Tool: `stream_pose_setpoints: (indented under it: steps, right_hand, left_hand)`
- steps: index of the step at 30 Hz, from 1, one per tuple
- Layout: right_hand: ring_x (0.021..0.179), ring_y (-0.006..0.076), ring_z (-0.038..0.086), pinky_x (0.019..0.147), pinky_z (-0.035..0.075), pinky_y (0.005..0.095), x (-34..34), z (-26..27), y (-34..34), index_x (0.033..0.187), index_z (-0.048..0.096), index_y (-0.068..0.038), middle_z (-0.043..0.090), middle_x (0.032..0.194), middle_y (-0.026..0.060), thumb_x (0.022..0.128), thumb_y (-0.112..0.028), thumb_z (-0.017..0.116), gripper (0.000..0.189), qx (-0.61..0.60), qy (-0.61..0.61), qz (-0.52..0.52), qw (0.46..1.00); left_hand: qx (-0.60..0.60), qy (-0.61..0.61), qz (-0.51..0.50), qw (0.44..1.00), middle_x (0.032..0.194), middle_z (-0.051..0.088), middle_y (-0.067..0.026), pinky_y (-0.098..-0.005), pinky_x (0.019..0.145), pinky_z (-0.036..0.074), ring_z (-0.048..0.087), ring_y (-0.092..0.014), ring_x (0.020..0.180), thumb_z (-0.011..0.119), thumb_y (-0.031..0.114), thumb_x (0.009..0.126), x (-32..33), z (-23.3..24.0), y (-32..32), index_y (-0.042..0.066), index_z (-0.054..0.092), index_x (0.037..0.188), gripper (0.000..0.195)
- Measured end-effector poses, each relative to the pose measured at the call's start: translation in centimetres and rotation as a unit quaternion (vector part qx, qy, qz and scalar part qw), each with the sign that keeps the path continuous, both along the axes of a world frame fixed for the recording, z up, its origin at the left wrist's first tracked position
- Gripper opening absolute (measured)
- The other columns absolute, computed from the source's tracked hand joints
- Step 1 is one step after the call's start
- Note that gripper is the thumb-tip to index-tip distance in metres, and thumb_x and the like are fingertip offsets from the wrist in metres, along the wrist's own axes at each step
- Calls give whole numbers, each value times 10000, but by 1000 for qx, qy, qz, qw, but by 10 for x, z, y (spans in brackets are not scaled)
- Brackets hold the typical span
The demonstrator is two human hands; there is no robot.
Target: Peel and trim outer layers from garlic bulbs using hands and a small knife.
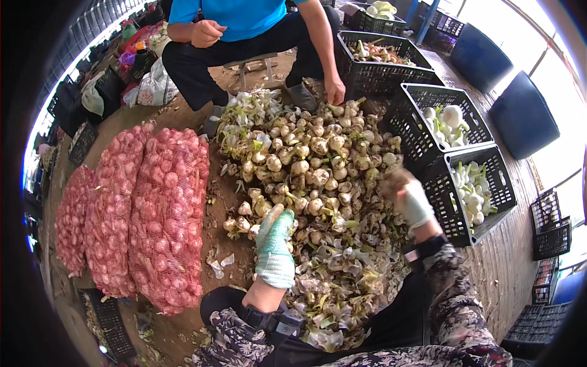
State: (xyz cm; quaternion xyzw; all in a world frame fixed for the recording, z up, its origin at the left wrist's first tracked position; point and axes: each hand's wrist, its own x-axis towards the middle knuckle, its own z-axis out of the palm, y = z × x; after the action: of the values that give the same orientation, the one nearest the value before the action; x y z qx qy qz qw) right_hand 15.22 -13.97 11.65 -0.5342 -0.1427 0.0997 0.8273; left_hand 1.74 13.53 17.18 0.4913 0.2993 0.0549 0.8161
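Observation:
A heap of soil-stained garlic bulbs (321,156) lies on the ground before me. My left hand (275,250), in a green and white knit glove, reaches over the near left side of the heap. Its fingers are close together, and the palm side is hidden. Over at the heap's right edge, beside the black crates, is my right hand (409,199). Motion blurs its gloved fingers, so what they may hold is unclear. Loose garlic skins and peeled leaves (339,293) spread between my knees, below both hands.
Across the heap sits a person in a blue shirt (247,20), one hand touching the bulbs. Black plastic crates with cleaned garlic (504,183) line the right, near blue barrels (525,117). Red mesh sacks of bulbs (169,220) lie to the left.

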Motion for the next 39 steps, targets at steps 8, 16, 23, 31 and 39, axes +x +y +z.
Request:
stream_pose_setpoints:
  steps: [8,16,23,31,39]
  right_hand:
    - [950,416,578,827,461,442,-13,-151,103,981,573,6,618,978,259,716,-39,510,276,-624,-29,-88,776]
    - [645,90,595,531,494,241,-47,-8,120,1071,633,-3,681,909,60,827,23,587,250,-286,135,103,943]
    - [871,109,606,780,501,257,-82,71,105,1089,592,5,635,993,76,848,-28,631,246,-200,-35,84,976]
    - [719,288,514,643,440,320,-110,55,126,965,559,-8,535,878,119,740,1,615,232,-387,-373,-43,842]
    - [624,22,483,538,391,184,-140,88,129,1032,582,-18,563,753,-51,928,-238,587,243,-99,115,22,988]
  left_hand:
    - [-39,-47,1,998,1118,590,-71,-279,942,394,533,-154,1037,594,185,877,7,-4,-5,-19,559,1202,385]
    - [-14,30,-24,999,1096,605,-54,-313,824,487,575,-153,1014,547,171,913,-11,-12,24,75,584,1167,275]
    - [-198,-61,-191,959,1043,605,-76,-359,778,544,605,-179,918,618,218,904,-23,-1,18,33,546,1210,365]
    - [268,-193,-136,934,1236,552,-87,-276,897,485,556,-158,1075,752,153,784,-42,17,2,10,496,1288,583]
    - [406,-245,-114,873,1247,544,-105,-311,939,460,539,-210,1121,744,32,722,-58,28,0,54,550,1249,562]
